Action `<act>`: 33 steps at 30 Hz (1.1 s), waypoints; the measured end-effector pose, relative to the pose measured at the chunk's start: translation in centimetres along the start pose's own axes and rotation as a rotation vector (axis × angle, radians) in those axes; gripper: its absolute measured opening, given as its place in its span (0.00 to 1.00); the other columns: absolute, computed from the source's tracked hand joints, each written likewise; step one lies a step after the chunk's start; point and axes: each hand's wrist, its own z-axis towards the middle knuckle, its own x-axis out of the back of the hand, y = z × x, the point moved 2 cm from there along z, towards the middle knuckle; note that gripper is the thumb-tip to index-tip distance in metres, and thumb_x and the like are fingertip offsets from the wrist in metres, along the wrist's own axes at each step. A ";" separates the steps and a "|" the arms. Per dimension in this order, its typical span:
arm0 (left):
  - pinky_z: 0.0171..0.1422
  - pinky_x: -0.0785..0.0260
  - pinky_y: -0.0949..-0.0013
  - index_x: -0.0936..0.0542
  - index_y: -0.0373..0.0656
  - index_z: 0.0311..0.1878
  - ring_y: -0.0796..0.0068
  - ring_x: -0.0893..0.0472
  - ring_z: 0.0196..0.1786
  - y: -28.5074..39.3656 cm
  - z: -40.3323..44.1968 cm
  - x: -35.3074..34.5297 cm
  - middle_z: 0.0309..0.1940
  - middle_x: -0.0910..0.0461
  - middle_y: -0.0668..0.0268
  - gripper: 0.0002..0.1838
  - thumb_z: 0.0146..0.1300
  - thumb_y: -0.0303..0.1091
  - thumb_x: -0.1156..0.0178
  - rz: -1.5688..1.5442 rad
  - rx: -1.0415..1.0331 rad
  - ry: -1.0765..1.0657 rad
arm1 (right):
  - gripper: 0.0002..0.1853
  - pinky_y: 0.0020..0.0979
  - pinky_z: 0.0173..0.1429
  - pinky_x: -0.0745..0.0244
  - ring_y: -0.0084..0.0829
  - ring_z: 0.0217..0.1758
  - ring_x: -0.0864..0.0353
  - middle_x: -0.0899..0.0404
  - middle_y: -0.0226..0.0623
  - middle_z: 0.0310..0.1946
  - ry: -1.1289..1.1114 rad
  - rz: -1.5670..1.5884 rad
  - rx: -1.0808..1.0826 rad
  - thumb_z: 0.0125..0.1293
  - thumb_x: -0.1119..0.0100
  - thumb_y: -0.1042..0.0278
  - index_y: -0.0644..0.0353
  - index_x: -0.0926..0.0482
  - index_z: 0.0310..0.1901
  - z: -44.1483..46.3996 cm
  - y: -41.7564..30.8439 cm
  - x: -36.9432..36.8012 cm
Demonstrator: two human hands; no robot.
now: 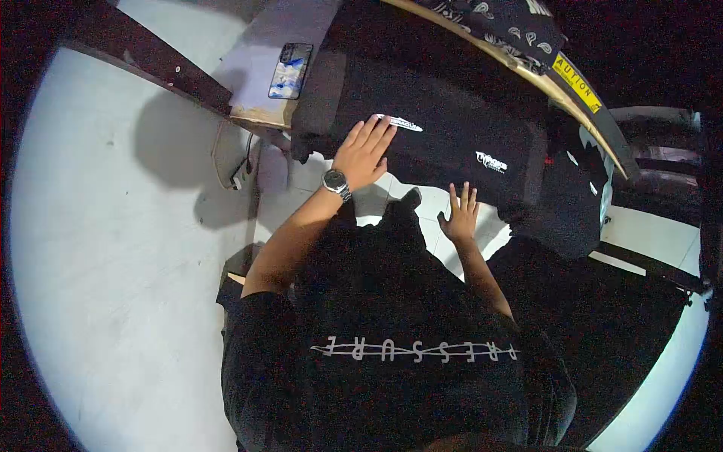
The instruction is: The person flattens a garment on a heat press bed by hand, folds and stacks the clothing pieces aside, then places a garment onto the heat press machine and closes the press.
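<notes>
A black garment [444, 113] is spread over a surface in front of me, with two white prints on it. My left hand [365, 153], a metal watch on its wrist, rests on the garment. Its fingers are stretched out and partly cover the left white print [410, 124]. Further right, my right hand [462, 217] is at the garment's near edge, fingers spread and nothing held. Whether its fingertips touch the cloth I cannot tell. The right white print [491, 161] lies uncovered just beyond that hand.
A phone [291, 71] lies on the pale tabletop [256, 83] at the far left. A long curved edge [520, 64] with a yellow caution label [577, 83] runs along the far side, near a paisley-patterned cloth [520, 34]. More dark cloth [576, 203] hangs at the right. Cables [233, 169] hang by the left wall.
</notes>
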 end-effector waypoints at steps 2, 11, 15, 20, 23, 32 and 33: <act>0.80 0.50 0.52 0.37 0.46 0.75 0.57 0.41 0.78 -0.1 0.0 -0.1 0.77 0.41 0.60 0.42 0.57 0.42 0.37 0.011 -0.009 0.014 | 0.50 0.67 0.75 0.50 0.59 0.82 0.60 0.61 0.49 0.81 -0.060 -0.019 -0.039 0.55 0.32 0.50 0.39 0.47 0.79 0.1 -0.1 -0.9; 0.81 0.53 0.52 0.37 0.46 0.75 0.57 0.42 0.78 0.0 0.2 0.6 0.76 0.41 0.60 0.42 0.56 0.43 0.37 0.036 -0.015 -0.050 | 0.41 0.30 0.60 0.28 0.27 0.43 0.19 0.15 0.38 0.39 -0.245 0.893 -0.502 0.66 0.33 0.55 0.71 0.41 0.72 0.3 9.6 -16.2; 0.81 0.53 0.52 0.37 0.46 0.75 0.56 0.43 0.78 0.0 0.1 0.2 0.77 0.42 0.60 0.42 0.56 0.44 0.37 0.070 -0.019 -0.056 | 0.42 0.29 0.61 0.28 0.31 0.56 0.20 0.16 0.47 0.50 -0.131 1.187 -0.482 0.67 0.35 0.56 0.74 0.44 0.72 1.7 8.5 -10.0; 0.81 0.53 0.51 0.37 0.46 0.75 0.56 0.44 0.79 0.2 0.2 0.2 0.77 0.42 0.59 0.42 0.56 0.47 0.37 0.101 -0.015 -0.084 | 0.25 0.34 0.56 0.25 0.38 0.48 0.16 0.15 0.48 0.45 -0.015 0.762 -0.262 0.68 0.38 0.54 0.69 0.21 0.55 4.4 6.0 -0.4; 0.81 0.54 0.50 0.36 0.44 0.74 0.55 0.43 0.78 0.2 0.4 0.3 0.76 0.41 0.57 0.42 0.58 0.50 0.37 0.076 -0.020 -0.072 | 0.20 0.31 0.50 0.26 0.27 0.42 0.19 0.14 0.38 0.36 -0.089 0.663 -0.256 0.70 0.40 0.53 0.66 0.15 0.43 4.9 0.4 11.7; 0.81 0.53 0.49 0.36 0.40 0.74 0.53 0.41 0.77 0.7 1.8 0.6 0.76 0.40 0.55 0.43 0.61 0.57 0.41 0.035 -0.057 -0.076 | 0.32 0.54 0.68 0.36 0.49 0.68 0.29 0.30 0.53 0.66 0.359 0.245 -0.201 0.71 0.47 0.40 0.50 0.28 0.69 6.4 -1.1 15.1; 0.81 0.53 0.49 0.36 0.40 0.74 0.53 0.41 0.77 0.6 1.9 0.6 0.76 0.39 0.55 0.43 0.62 0.57 0.41 0.036 -0.070 -0.071 | 0.33 0.59 0.72 0.41 0.53 0.74 0.35 0.36 0.53 0.72 0.405 -0.015 -0.163 0.70 0.48 0.38 0.46 0.31 0.71 6.6 -1.1 14.2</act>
